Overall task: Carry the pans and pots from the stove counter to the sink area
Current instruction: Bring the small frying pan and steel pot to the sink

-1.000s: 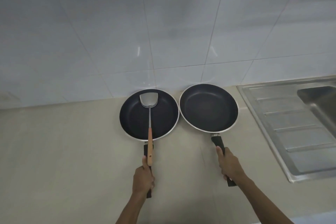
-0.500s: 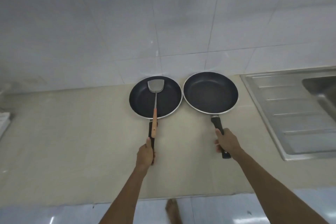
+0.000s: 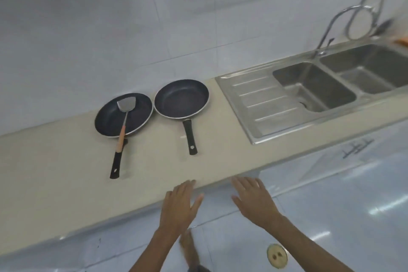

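Two pans sit on the table just left of the sink (image 3: 287, 104), and you have let go of both. A second ago each of your hands gripped a pan handle; now your left hand (image 3: 180, 205) and right hand (image 3: 254, 203) are pulled back to the near edge of the table (image 3: 55, 172), fingers spread flat, palms down, holding nothing. From the head view, the left pan (image 3: 123, 115) lies with a spatula (image 3: 124, 115) resting in it, blade on the dark surface and wooden grip running out over the rim along the pan's own black handle. The right pan (image 3: 181, 99) is empty, its rim just beside the left pan's rim, possibly touching, and its handle points toward you. Neither pan is in a basin; both lie near the ribbed drainboard (image 3: 260, 104), not on it. The faucet (image 3: 331, 28) arches over the basins farther right. Your view has also swung right and drawn back, so the sink shows far more fully than it did. That release suggests these two pans count as delivered to the sink area. No pots show here, so if any wait at the stove, you likely need to go back for them.
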Demonstrator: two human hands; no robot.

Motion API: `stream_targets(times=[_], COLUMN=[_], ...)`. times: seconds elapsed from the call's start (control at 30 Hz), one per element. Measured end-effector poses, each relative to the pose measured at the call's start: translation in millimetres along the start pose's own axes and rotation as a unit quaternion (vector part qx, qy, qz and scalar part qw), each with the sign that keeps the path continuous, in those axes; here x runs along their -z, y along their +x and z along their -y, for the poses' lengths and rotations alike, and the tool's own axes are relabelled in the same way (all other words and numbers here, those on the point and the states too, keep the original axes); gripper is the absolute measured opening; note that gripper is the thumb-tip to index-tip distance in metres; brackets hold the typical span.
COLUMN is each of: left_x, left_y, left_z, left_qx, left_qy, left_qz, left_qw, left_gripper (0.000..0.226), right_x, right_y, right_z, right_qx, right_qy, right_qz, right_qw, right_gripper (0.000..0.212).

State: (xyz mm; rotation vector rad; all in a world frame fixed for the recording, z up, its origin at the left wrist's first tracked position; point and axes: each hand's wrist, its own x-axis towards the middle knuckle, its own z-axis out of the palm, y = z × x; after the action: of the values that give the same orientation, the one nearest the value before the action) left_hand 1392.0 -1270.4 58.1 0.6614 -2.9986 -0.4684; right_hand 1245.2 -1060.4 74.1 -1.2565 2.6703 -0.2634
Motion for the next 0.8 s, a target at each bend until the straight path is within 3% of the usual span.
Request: stream_targets(times=[0.1,0.23,0.33,0.57,0.8], left_x=[-9,-29,-43,-77,-122], left_y=[29,57,73,129,215], left_z=[-97,-229,-311,-484,-663], left_qx=[-0.111,-0.244,-0.327,-0.452,-0.51], left_qy=[0.029,0.006,-0.003,0.008,-0.01], left_qz=[0.005,0.051,0.063,0.079,0.091], left_qw=[0.993,0.968,0.943,0.888,0.855], left_gripper=[0.071,0.077,0.079,0.069,0.071], right_x=[35,71,89,122,174], right_y=[-50,-122,-166,-222,-235], right_z=[-56,-132,-182,-306,-461], right_qx=[-0.064,-0.197,-0.294,-0.447,-0.537], right_qy=[-0.039,-0.033,-0.018,0.021,0.019], right_qz=[-0.014,0.011,-0.02,-0.041,-0.083], right_qw=[0.997,0.98,0.955,0.893,0.839], right_gripper=[0.054,0.062,0.071,0.066,0.07])
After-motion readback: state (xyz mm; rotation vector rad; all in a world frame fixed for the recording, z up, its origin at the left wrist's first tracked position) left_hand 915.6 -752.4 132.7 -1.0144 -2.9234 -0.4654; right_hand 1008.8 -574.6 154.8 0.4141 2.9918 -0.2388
